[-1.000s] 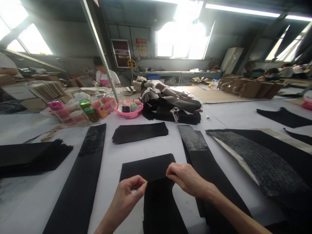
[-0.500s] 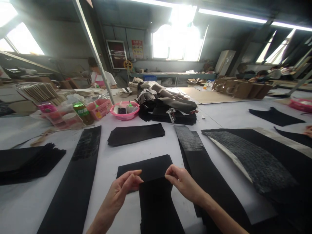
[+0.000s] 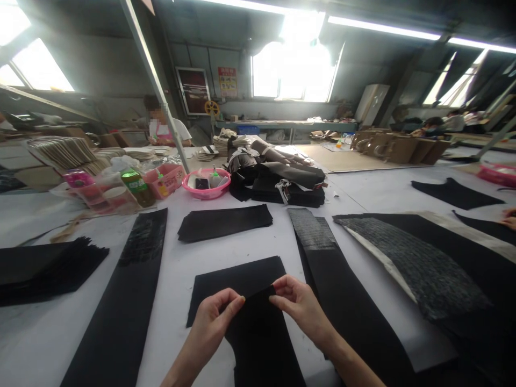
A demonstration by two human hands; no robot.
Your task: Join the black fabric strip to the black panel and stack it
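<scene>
Both my hands hold a black fabric-like piece (image 3: 264, 338) by its far edge. My left hand (image 3: 213, 317) pinches the left corner between thumb and fingers, and my right hand (image 3: 304, 309) pinches the right corner. The piece hangs down toward me and runs out of the bottom of the view. Another flat black piece (image 3: 237, 277) lies on the white table just behind my fingers, partly covered by the held one. To the right of my right hand, long black strips (image 3: 350, 295) with a greyish, shiny far end lie overlapping.
A long black strip (image 3: 124, 301) lies at left, beside a black stack (image 3: 40, 269). Farther back are a small black stack (image 3: 226, 223), a pink basin (image 3: 206, 184), a green bottle (image 3: 137, 185) and a material heap (image 3: 278, 172). Another person's hand (image 3: 510, 219) shows at far right.
My left hand has moved slightly right and its fingers have closed onto the piece's corner. The held piece's edge has shifted a little away from me over the one behind.
</scene>
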